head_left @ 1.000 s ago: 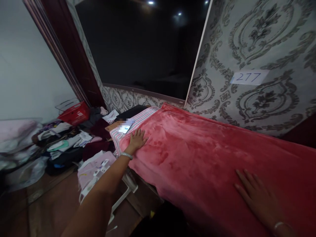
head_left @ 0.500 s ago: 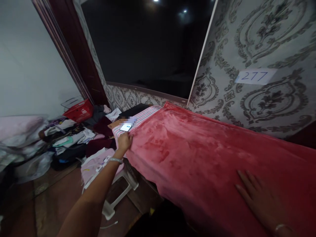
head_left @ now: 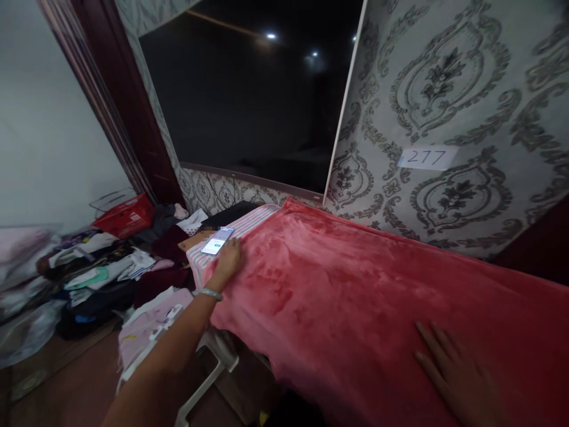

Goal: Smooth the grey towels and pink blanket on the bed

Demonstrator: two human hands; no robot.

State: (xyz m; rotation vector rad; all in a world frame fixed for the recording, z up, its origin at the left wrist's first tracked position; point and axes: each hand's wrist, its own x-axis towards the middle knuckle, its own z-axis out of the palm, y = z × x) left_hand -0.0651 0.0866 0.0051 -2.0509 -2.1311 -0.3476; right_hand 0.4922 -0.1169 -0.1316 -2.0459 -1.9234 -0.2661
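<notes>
A red plush blanket (head_left: 355, 296) covers a long raised surface from centre to lower right. My left hand (head_left: 228, 259) reaches far out to the blanket's left end, fingers bent down on the fabric edge; whether it pinches the cloth I cannot make out. A lit phone (head_left: 217, 241) lies just beyond it on a pink striped cloth (head_left: 249, 220). My right hand (head_left: 453, 373) lies flat on the blanket at the lower right, fingers stretched out and apart. A bangle circles my left wrist.
A large dark screen (head_left: 249, 101) leans on the patterned wall, where a paper label (head_left: 427, 158) reads 277. Piled clothes (head_left: 102, 267), a red basket (head_left: 125, 216) and a white plastic stool (head_left: 195, 379) with pink cloth crowd the floor on the left.
My left hand went from flat and spread on the blanket's end to curled at its edge near the phone. The view shifted slightly. My right hand stayed flat.
</notes>
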